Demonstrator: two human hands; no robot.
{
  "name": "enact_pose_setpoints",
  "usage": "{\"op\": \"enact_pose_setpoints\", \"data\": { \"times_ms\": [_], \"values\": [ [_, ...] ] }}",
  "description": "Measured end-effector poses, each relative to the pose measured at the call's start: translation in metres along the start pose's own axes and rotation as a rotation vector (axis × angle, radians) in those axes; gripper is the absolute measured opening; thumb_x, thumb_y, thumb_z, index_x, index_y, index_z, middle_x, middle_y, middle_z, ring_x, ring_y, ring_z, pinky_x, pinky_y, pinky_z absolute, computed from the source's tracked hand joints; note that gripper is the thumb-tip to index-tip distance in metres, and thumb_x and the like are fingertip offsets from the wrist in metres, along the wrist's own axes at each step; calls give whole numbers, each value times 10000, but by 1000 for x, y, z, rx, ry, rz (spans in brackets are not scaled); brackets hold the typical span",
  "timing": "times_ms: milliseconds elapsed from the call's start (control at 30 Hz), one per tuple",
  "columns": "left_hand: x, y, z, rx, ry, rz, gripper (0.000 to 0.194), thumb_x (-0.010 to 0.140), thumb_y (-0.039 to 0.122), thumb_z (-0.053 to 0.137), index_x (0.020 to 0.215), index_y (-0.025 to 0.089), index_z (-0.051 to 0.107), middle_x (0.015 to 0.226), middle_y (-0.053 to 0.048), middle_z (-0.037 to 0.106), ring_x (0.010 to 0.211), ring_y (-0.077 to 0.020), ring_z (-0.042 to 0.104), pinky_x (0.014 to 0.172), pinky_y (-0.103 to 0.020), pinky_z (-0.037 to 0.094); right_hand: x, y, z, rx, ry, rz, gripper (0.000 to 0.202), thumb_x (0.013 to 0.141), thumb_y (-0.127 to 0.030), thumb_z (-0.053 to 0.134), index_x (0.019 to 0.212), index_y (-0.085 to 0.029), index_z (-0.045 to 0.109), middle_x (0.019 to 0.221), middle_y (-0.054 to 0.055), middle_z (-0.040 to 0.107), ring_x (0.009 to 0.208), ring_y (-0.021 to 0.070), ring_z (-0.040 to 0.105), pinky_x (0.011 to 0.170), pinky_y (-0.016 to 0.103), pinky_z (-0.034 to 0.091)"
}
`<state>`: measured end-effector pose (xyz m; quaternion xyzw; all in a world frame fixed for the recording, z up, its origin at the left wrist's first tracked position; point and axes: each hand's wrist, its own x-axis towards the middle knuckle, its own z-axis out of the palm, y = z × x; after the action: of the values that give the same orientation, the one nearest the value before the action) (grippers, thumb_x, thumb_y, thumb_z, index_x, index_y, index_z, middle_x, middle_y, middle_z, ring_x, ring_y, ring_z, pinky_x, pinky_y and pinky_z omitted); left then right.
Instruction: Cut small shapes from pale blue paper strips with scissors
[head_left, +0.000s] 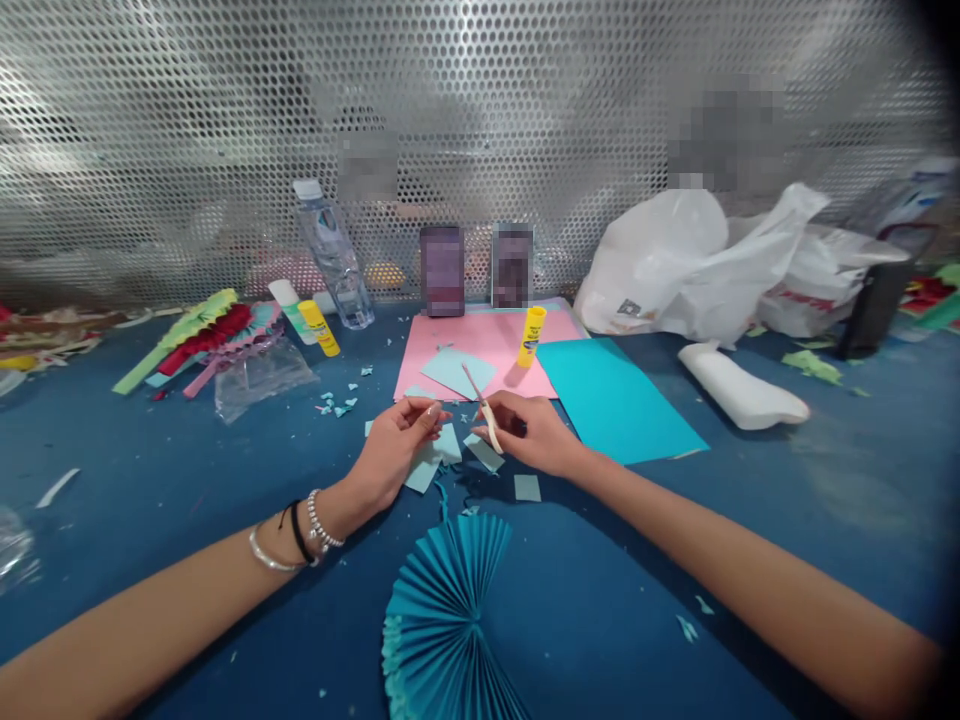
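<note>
My right hand (536, 432) is closed round the cream handles of a pair of scissors (487, 412), whose blades point up and away from me. My left hand (397, 445) is pinched just left of the scissors; whatever its fingertips hold is too small to make out. Beneath and between my hands lie cut pieces of pale blue paper (424, 470). A larger pale blue sheet (457, 372) rests beyond them on pink paper (420, 340). Nearer to me, a pleated teal paper fan (442, 590) is spread on the blue table.
A yellow glue stick (531, 338) stands on the pink paper, with a turquoise sheet (622, 400) to its right. Two phones lean at the back. A water bottle (335, 260), another yellow glue stick (320, 328) and folded paper strips (202, 340) are left; white plastic bags (675, 265) are right.
</note>
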<state>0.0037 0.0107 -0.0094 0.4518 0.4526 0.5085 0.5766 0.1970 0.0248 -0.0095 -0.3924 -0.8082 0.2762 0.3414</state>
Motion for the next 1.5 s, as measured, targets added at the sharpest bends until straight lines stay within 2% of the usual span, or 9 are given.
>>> {"op": "enact_pose_setpoints", "data": {
  "times_ms": [200,367,467,633,767,967,1200,1400,1500],
  "values": [
    [-1,0,-1,63,23,1,245,667,332,676,737,135,549,683,-9,602,606,-89,521,584,-198,417,8,1,1,65,-7,14,143,739,-272,553,809,-147,548,512,-55,426,461,70,367,430,187,262],
    [2,-1,-2,-63,4,-35,208,695,285,665,816,140,578,755,-10,619,682,-77,547,660,-180,431,10,1,-2,411,-214,161,182,770,-321,536,815,-146,526,589,-26,495,514,86,464,481,205,369],
    [3,0,-2,-126,-4,-92,231,723,288,645,901,146,603,808,-23,626,698,-70,543,677,-169,433,10,0,-3,505,-310,196,180,783,-322,527,825,-147,525,605,-21,507,515,81,469,505,217,397],
    [2,2,-4,-136,-8,-118,224,748,311,616,908,156,638,914,-43,597,786,-90,523,639,-150,428,8,0,-5,466,-398,173,162,769,-292,547,842,-147,555,594,-17,528,515,82,477,492,206,386],
    [1,4,-5,-198,8,-123,172,748,291,621,880,184,647,866,-13,562,794,-86,508,643,-148,426,6,1,-7,242,-423,127,193,764,-327,551,830,-153,602,570,-12,545,498,82,453,457,194,332],
    [1,7,-5,-189,-7,-156,126,770,280,594,848,200,652,810,11,566,701,-67,496,613,-144,410,5,1,-6,-13,-397,2,160,746,-294,558,813,-174,641,535,-27,518,477,71,389,466,200,283],
    [3,5,-5,-237,10,-149,116,778,282,588,842,201,640,903,1,592,760,-69,518,634,-138,416,2,-1,-6,67,-371,26,128,728,-249,562,811,-174,625,546,-28,519,475,71,406,455,196,297],
    [3,3,-5,-180,-5,-159,124,753,276,621,823,174,630,785,0,630,672,-57,528,665,-154,423,5,1,-5,410,-32,281,125,769,-265,515,831,-164,554,568,-22,523,493,85,502,463,194,374],
    [2,2,-6,-63,12,-136,141,714,274,657,822,185,650,807,-9,657,698,-76,541,670,-175,418,9,2,-6,468,43,343,131,789,-288,496,821,-168,541,545,-24,519,488,92,521,455,197,388]
  ]
}}
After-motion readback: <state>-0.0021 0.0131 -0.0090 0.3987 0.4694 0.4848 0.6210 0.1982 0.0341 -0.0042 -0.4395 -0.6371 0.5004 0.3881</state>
